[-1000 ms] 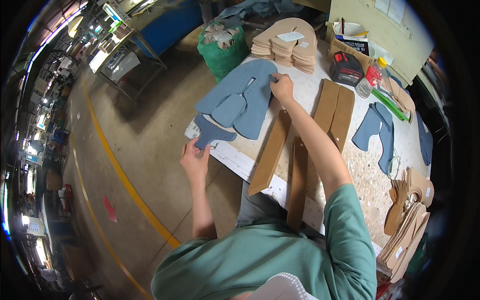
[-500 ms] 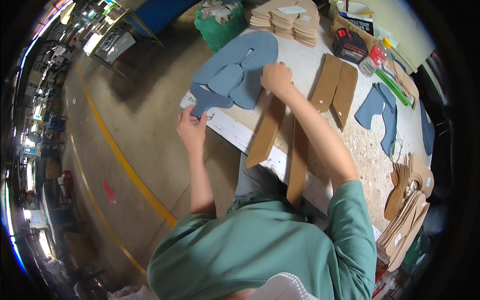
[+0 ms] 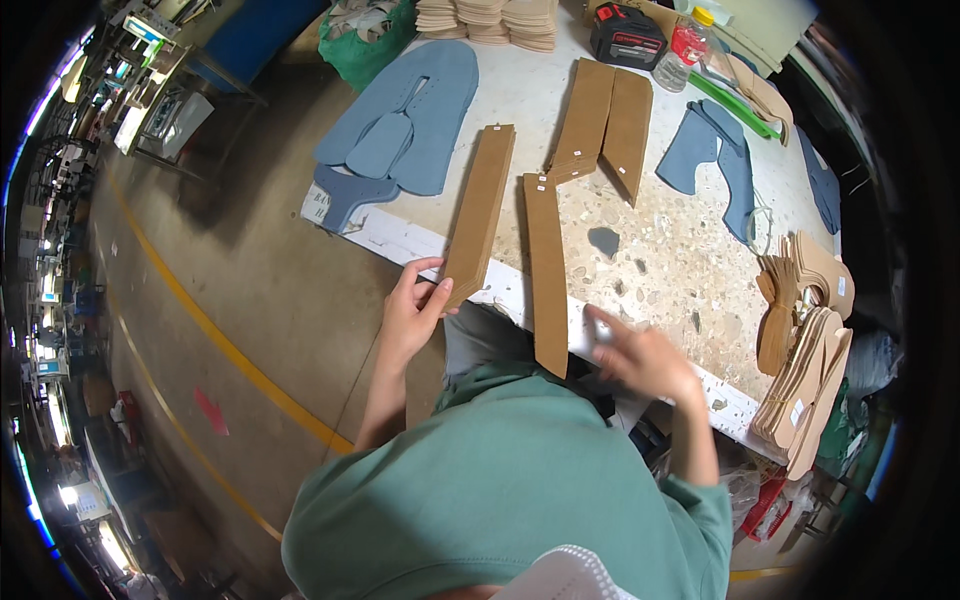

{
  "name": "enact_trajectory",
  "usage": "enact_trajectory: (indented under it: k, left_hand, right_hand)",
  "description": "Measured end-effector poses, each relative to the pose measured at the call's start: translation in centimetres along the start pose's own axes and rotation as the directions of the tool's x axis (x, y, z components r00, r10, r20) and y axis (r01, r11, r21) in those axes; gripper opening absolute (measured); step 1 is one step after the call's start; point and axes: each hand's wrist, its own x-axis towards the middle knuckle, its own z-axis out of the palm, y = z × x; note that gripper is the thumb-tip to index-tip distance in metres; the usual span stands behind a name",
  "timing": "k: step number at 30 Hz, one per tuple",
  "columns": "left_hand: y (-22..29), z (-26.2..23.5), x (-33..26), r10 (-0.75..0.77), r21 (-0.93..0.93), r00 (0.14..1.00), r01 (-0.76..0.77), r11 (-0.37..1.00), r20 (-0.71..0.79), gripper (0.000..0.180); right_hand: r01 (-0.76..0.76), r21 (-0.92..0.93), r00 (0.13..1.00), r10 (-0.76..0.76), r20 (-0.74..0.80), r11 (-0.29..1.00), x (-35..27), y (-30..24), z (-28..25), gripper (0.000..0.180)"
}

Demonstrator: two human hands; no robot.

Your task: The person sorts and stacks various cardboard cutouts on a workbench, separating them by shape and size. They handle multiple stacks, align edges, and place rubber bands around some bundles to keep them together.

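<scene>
My left hand (image 3: pixel 413 315) grips the near end of a stack of long brown strips (image 3: pixel 480 210), thumb on one side and fingers on the other. The strips slant across the table's front edge. To their right lies a second long brown strip piece (image 3: pixel 545 260), its pointed end jutting past the edge toward me. My right hand (image 3: pixel 648 362) hovers near that end, blurred, fingers apart and holding nothing. Farther back rest two wider brown panel stacks (image 3: pixel 585 110) with small white marks. At the left lie flat blue cut pieces (image 3: pixel 400 120), with a smaller blue piece (image 3: pixel 350 195) at the corner.
At the back are stacked beige pieces (image 3: pixel 485 22), a black-and-red battery pack (image 3: pixel 627 38), a bottle (image 3: pixel 685 50) and a green tray (image 3: pixel 735 105). Blue pieces (image 3: pixel 715 160) and bundled beige pieces (image 3: pixel 800 385) lie rightward. A green bag (image 3: pixel 370 45) stands beyond the table's left.
My left hand has left the small blue piece and taken hold of the brown strips' near end. My right hand has come back from the blue pieces toward the front edge. The view has shifted.
</scene>
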Motion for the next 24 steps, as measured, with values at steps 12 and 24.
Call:
enact_trajectory:
  k: [12,24]
  left_hand:
    - [2.6,0.3,0.1,0.015,0.175,0.999,-0.022,0.984,0.040,0.040]
    - [1.4,1.6,0.2,0.101,-0.046,0.987,-0.095,0.994,0.127,0.040]
  right_hand:
    - [-0.079,-0.041,0.964,0.066,-0.256,0.996,-1.4,-0.7,7.3,0.075]
    - [0.331,0.517,0.863,-0.031,-0.505,0.790,1.3,-1.1,9.5,0.063]
